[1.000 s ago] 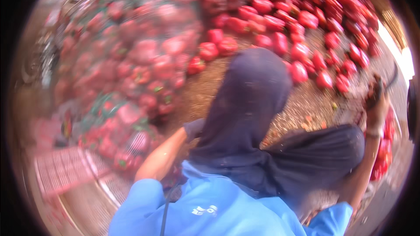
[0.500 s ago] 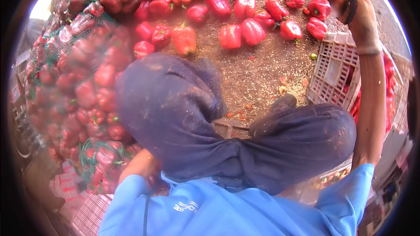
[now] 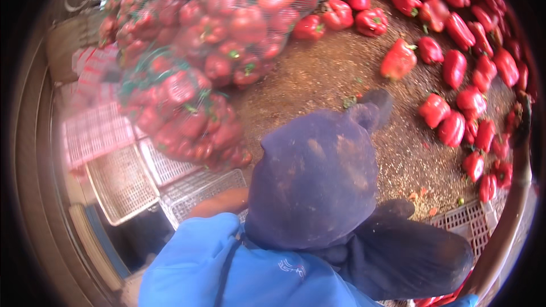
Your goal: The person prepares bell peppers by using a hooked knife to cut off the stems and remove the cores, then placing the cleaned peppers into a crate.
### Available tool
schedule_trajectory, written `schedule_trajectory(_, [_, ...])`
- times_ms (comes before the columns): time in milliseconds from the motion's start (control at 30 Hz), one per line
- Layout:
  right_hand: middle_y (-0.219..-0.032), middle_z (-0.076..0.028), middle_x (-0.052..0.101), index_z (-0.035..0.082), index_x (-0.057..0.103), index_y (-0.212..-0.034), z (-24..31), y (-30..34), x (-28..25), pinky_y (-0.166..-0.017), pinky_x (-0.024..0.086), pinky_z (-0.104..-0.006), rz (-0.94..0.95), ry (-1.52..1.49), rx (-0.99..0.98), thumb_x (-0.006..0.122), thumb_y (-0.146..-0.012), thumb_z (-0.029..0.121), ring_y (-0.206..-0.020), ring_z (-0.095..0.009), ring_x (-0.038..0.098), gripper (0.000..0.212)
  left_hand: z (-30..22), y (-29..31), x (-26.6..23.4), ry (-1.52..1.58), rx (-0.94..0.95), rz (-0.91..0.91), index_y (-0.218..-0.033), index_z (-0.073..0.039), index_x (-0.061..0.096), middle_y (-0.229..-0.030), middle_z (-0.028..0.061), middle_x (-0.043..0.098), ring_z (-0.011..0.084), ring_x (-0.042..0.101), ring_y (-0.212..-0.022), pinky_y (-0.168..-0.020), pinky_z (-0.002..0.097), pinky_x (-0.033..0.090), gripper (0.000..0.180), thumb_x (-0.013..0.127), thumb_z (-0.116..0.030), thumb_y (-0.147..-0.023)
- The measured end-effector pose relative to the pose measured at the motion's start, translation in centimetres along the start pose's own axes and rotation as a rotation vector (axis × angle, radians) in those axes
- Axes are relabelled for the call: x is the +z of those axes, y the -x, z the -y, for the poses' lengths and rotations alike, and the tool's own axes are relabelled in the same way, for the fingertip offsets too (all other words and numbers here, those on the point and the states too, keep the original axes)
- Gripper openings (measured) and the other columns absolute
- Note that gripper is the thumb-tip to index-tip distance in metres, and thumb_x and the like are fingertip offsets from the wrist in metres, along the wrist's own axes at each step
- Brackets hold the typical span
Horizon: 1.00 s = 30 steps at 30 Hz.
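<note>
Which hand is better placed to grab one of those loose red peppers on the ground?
Right, likely: the right hand reaches up beside the loose peppers, while the left forearm lies by the crates, its hand hidden.

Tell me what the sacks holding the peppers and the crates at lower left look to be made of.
The sacks look like thin open-weave plastic netting, reddish with green strands: the red peppers inside show straight through the mesh. The crates look like rigid moulded plastic, pale and matt, judging by their regular grid of small holes and stiff rims. Blur at the picture's edge leaves the finish uncertain.
</note>
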State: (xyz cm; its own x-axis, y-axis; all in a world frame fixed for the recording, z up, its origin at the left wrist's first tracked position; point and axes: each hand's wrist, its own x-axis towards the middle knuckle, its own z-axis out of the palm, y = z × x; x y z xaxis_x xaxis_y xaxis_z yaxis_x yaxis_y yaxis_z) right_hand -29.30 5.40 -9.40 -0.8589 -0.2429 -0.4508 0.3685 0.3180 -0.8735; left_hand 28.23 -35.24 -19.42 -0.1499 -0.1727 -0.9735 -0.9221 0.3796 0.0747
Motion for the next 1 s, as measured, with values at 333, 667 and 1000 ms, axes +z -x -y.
schedule_trajectory(333, [-0.081,-0.001,0.061,0.007,0.068,-0.115,-4.9,2.3,1.6,-0.057,0.045,-0.0349,0.091,0.132,-0.006,0.066,-0.104,0.03,-0.066,-0.014,0.057,0.026,9.5,0.6,7.9,-0.024,0.081,0.003,-0.132,-0.009,0.074,-0.128,0.0114,0.076,0.0194,0.072,-0.114,-0.098,0.0372,0.056,0.037,0.058,-0.036,-0.11])
schedule_trajectory(667, [-0.078,-0.005,0.064,0.0,0.068,-0.111,-3.7,9.7,0.9,-0.06,0.052,-0.0324,0.044,0.647,-0.252,0.076,-0.091,0.02,-0.064,-0.015,0.062,0.029,10.4,14.7,-5.3,0.17,0.704,-0.961,-0.116,-0.004,0.076,-0.093,0.01,0.076,0.0149,0.071,-0.086,-0.08,0.0336,0.058,0.022,0.07,-0.019,-0.102])
schedule_trajectory(1000, [-0.087,-0.003,0.072,0.002,0.072,-0.114,8.4,16.6,9.2,-0.055,0.053,-0.0317,0.08,0.692,-0.364,0.074,-0.093,0.016,-0.07,-0.012,0.065,0.025,6.8,25.9,-28.5,-0.542,0.936,-1.862,-0.12,-0.005,0.075,-0.119,0.0171,0.076,0.0389,0.07,-0.116,-0.105,0.0498,0.053,0.026,0.068,-0.022,-0.102])
